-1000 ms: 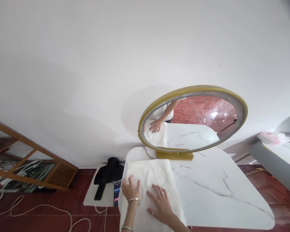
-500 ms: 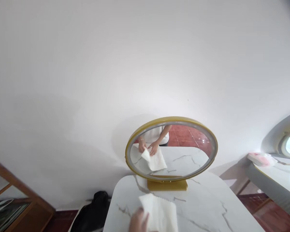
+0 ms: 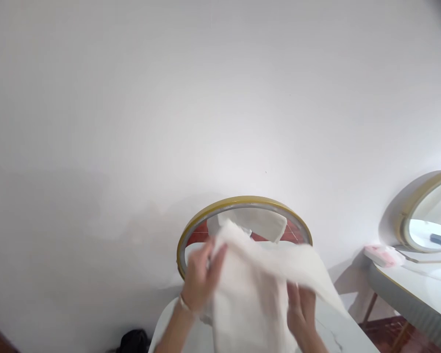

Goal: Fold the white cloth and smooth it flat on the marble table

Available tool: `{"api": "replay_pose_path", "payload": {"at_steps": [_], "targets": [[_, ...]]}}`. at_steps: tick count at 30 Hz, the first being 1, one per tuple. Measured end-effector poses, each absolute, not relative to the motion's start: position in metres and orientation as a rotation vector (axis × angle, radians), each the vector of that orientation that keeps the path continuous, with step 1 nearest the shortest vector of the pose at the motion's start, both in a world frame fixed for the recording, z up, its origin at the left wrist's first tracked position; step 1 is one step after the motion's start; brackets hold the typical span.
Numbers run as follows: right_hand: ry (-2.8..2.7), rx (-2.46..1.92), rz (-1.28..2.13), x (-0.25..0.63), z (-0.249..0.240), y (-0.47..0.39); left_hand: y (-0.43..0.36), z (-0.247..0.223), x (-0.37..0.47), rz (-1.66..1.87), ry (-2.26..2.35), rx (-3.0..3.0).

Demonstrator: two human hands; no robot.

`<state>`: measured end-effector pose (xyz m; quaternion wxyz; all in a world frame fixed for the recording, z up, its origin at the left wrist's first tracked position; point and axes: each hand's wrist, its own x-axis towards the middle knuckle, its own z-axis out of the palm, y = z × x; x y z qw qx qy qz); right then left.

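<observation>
Plain white is the cloth down at six o'clock, over a white tabletop streaked with grey marble veining. The mirror there has a gold rim with a grey band inside. Toward four o'clock I see a pink-and-white packet, a second white tabletop edged in gold above ribbed grey, and dark red floor. The bundle at seven o'clock is black.

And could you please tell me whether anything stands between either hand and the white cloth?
Nothing visible does. The left hand holds the white cloth near its left edge; the right hand is at its raised flap, partly hidden beneath it. The mirror stands behind the cloth, not between.
</observation>
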<state>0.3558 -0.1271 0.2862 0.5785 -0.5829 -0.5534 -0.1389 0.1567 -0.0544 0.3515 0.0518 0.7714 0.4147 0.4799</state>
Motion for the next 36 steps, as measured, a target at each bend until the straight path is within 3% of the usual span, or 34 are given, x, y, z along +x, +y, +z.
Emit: {"api": "replay_pose_path", "payload": {"at_steps": [2, 4, 8, 12, 15, 18, 28, 32, 36], "targets": [[-1.271, -1.263, -0.414, 0.362, 0.327, -0.079, -0.028, 0.411, 0.150, 1.664, 1.312, 2.198], [-1.260, -1.189, -0.551, 0.361, 0.365, -0.036, 0.001, 0.447, 0.146, 1.628, 1.449, 2.186], [-1.297, -1.219, -0.824, 0.352, 0.399, 0.013, 0.046, 0.446, 0.153, 1.609, 1.740, 2.192], [-1.424, -1.205, -0.931, 0.359, 0.390, 0.023, 0.053, 0.413, 0.172, 1.877, 1.360, 2.466], [-1.423, -1.211, -0.992, 0.379, 0.380, 0.020, 0.043, 0.405, 0.190, 1.556, 1.078, 2.869], [-1.352, -1.267, -0.953, 0.405, 0.368, 0.015, 0.038, 0.413, 0.218, 1.383, 1.093, 3.082], [-0.843, -1.506, -0.302, 0.471, 0.288, -0.015, 0.035, 0.418, 0.347, 1.071, 0.640, 3.440], [-0.901, -1.523, -0.302, 0.472, 0.298, -0.017, 0.036, 0.418, 0.340, 1.207, 0.641, 3.300], [-1.074, -1.483, -0.526, 0.441, 0.337, -0.004, 0.045, 0.426, 0.286, 1.520, 0.760, 2.951]]}}
